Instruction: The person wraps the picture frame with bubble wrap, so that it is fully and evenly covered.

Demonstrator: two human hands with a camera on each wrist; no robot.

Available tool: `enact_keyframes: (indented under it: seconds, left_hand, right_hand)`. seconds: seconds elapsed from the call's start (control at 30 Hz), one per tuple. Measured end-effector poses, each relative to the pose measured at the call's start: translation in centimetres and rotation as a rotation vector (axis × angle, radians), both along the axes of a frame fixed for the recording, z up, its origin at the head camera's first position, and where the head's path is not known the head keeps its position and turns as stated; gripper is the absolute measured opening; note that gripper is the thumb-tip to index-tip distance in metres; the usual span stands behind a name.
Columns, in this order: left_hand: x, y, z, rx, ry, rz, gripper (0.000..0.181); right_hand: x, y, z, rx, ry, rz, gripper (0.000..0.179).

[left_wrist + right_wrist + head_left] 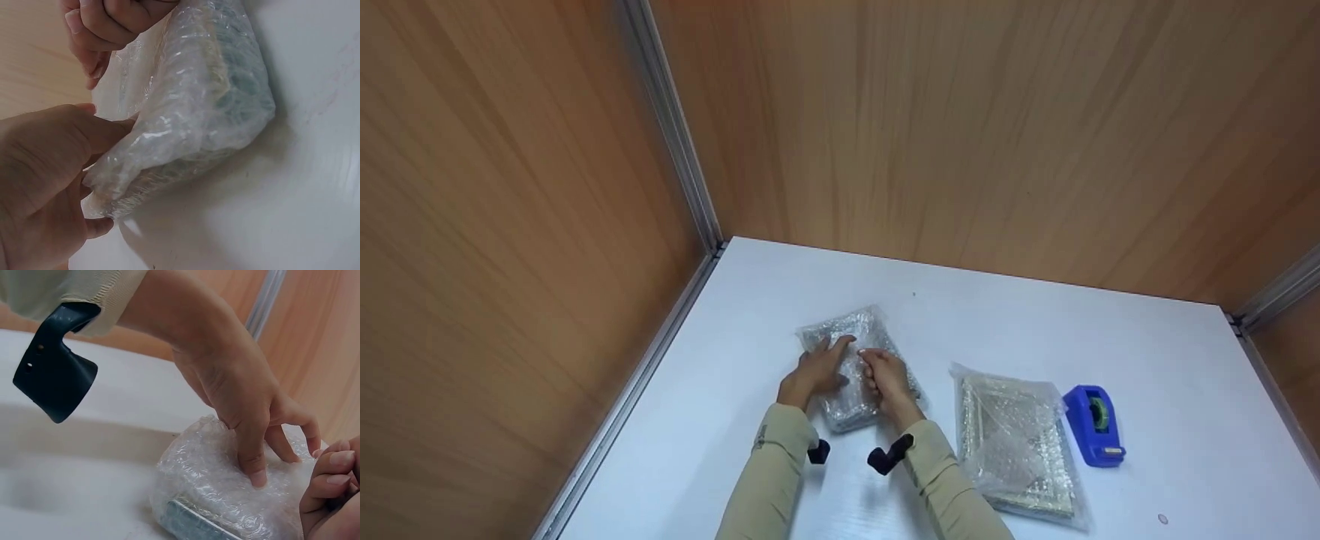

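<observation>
A flat package in clear bubble wrap [851, 405] lies on the white table, between and under both hands. My left hand [816, 373] rests on its left side with fingers spread; in the right wrist view the left thumb [256, 467] presses into the wrap. My right hand [887, 375] is over the package's right part, fingers curled, thumb and index pinching at the wrap's upper surface. The left wrist view shows the curled right hand [121, 22] above the left hand [50, 174], beside the folded end of the bubble wrap [185, 112]. A greenish flat item shows through the wrap.
Right of the arms lies a second bubble-wrapped package [1016, 442]. Beside it stands a blue tape dispenser [1095, 426] with a green roll. Wood-grain panels [960, 135] border the white table [1155, 360] at the back and left. Black camera mounts [891, 454] sit at the wrists.
</observation>
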State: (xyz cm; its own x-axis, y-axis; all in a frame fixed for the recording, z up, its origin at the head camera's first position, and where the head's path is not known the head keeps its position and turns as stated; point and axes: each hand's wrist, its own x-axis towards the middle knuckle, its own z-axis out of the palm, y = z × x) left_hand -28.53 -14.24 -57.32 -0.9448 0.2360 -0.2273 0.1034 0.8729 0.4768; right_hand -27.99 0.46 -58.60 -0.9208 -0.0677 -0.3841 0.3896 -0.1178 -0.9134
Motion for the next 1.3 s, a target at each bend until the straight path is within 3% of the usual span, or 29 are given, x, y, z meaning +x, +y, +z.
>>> enact_keyframes:
  seconds: [0.3, 0.53, 0.67, 0.97, 1.13, 1.3]
  left_hand:
    - [-0.09, 0.17, 0.01, -0.007, -0.007, -0.001, 0.071]
    - [0.1, 0.09, -0.04, 0.0, -0.009, -0.031, 0.07]
    - [0.33, 0.05, 0.1, 0.002, -0.034, -0.056, 0.065]
    - [0.4, 0.05, 0.26, -0.021, -0.041, -0.084, 0.058]
    - [0.36, -0.06, 0.2, -0.049, -0.031, -0.118, 0.052]
    - [0.39, 0.02, 0.4, -0.092, -0.03, -0.133, 0.052]
  right_hand:
    - [0.29, 0.08, -0.14, -0.008, 0.031, -0.035, 0.027]
    - [0.2, 0.27, 0.03, -0.004, -0.024, 0.088, 0.022]
    - [0.08, 0.54, 0.15, -0.068, -0.087, 0.146, 0.029]
    - [0.17, 0.76, 0.44, -0.094, -0.11, 0.178, 0.028]
    - [0.36, 0.71, 0.4, -0.07, -0.123, 0.18, 0.018]
    - [0.67, 0.92, 0.4, -0.118, -0.125, 0.201, 0.012]
